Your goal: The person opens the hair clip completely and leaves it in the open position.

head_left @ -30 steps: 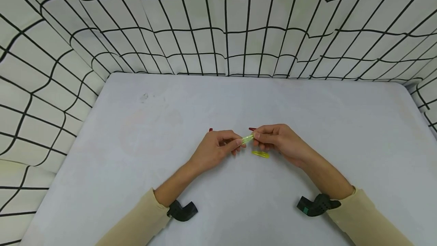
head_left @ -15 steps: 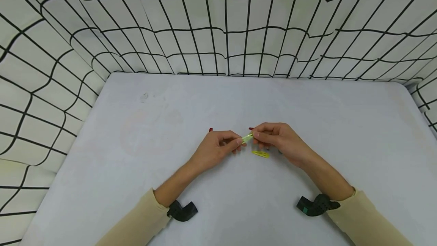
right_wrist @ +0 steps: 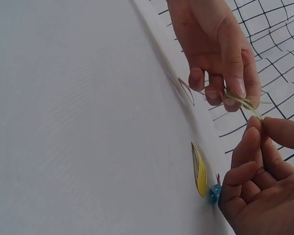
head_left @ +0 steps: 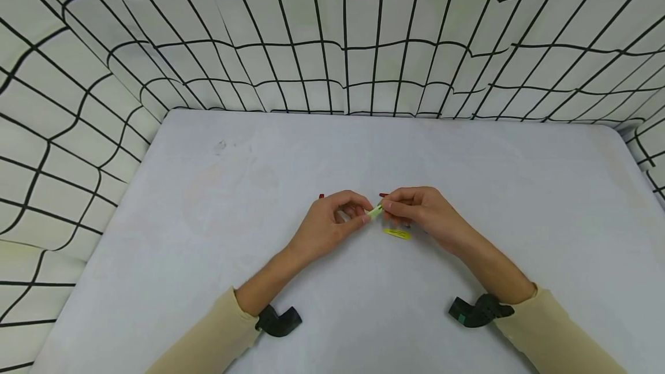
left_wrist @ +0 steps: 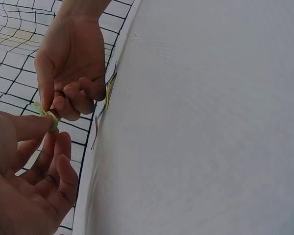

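Note:
A light green snap hair clip [head_left: 376, 211] is held up between the two hands, above the table. My left hand [head_left: 332, 221] pinches its lower left end between thumb and index finger. Thumb and index finger of my right hand [head_left: 428, 215] pinch the other end. In the right wrist view the green hair clip [right_wrist: 247, 104] shows its thin strips spread apart. Below the hands a yellow snap hair clip [head_left: 397, 234] lies on the table, partly in front of the right hand's lower fingers.
Red pieces show behind the hands, one red tip [head_left: 321, 196] by the left and one red tip [head_left: 383, 195] by the right. A small blue item [right_wrist: 215, 194] lies beside the yellow clip. Black-lined white netting or cloth [head_left: 343, 45] stands beyond the white table [head_left: 260, 160].
My left hand's fingers have shifted on the green hair clip, with the index finger higher and more arched. The clip has tilted more steeply. The yellow hair clip stays put.

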The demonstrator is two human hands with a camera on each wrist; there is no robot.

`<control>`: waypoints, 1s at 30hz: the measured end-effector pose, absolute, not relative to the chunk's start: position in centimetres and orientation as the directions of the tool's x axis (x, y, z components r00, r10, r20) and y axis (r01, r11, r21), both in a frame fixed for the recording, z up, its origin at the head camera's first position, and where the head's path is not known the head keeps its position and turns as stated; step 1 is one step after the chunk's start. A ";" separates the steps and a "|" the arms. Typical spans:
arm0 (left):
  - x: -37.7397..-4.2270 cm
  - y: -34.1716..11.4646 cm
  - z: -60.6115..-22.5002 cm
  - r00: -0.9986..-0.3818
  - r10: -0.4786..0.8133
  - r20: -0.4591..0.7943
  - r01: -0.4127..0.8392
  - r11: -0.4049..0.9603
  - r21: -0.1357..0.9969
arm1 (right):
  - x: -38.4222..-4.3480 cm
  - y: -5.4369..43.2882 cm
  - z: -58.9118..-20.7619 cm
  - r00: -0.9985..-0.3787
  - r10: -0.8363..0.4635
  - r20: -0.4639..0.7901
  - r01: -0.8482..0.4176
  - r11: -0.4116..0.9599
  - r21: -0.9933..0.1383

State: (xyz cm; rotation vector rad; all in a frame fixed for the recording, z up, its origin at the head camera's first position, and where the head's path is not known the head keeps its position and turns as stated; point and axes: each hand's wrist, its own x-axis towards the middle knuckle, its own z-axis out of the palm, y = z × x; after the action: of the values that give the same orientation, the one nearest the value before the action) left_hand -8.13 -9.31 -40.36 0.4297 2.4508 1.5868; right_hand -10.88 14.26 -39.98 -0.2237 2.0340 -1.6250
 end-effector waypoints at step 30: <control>-7.2 -10.2 -40.1 -0.973 0.231 -0.020 0.095 0.474 0.876 | -11.5 12.7 -39.9 -0.870 -0.434 -0.234 0.125 0.265 -0.956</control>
State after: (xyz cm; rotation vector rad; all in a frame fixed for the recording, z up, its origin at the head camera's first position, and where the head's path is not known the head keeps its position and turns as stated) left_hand -7.16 -10.19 -40.06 0.2868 2.5781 1.5186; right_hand -11.54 12.65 -39.92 -0.2793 2.0877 -1.6406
